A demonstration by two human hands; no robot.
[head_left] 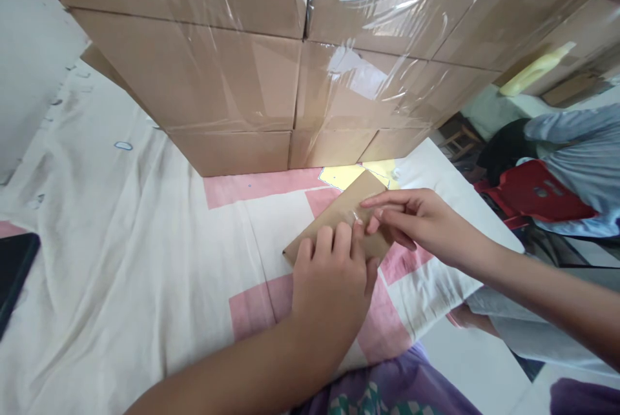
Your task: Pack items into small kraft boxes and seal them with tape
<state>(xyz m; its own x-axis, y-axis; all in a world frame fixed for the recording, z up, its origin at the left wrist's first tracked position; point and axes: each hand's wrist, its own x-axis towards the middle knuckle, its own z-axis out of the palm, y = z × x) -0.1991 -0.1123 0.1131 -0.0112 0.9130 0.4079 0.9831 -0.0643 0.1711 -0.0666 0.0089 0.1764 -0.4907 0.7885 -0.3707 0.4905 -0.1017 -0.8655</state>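
Note:
A small flat cardboard box (310,232) lies at a slant on the patterned cloth. Across its top, a strip of clear tape (355,215) catches the light. My left hand (332,279) is bent over the near side of the box, its fingertips pressed on top and its thumb by the lower right edge. Over the right part of the box is my right hand (411,215), index finger reaching forward and thumb close beneath it, beside the tape. Whatever lies between those right fingertips is too small to make out.
Large taped cardboard cartons (232,86) form a tall wall just behind the box. Pink and white cloth (194,273) covers the surface. A dark phone-like object (14,273) sits at the left edge. To the right, another person (576,150) sits on a red chair (537,192).

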